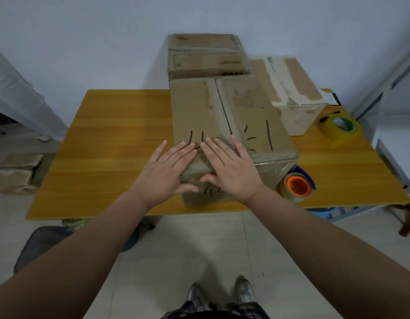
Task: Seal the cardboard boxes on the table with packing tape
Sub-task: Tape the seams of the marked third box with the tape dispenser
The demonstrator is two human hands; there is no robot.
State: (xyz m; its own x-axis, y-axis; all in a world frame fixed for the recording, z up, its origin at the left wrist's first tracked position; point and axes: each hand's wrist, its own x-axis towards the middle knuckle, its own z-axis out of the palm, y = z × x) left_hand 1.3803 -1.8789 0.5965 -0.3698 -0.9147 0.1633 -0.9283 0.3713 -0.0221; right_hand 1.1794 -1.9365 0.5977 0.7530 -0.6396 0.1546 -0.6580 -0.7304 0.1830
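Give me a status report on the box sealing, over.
Left hand, right hand open, pressing flat on the near box at its front edge. Orange-core tape roll sits right of it, unheld. Nothing in the way.

The person's left hand and right hand are bare, as are the forearms. Grey, silvery sneakers cover the feet, and a dark, faintly patterned garment shows at the bottom edge.

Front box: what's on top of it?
The left hand and right hand lie flat on the box's near top edge, fingers straight. Marker strokes show beyond them; the hands cover part of the writing.
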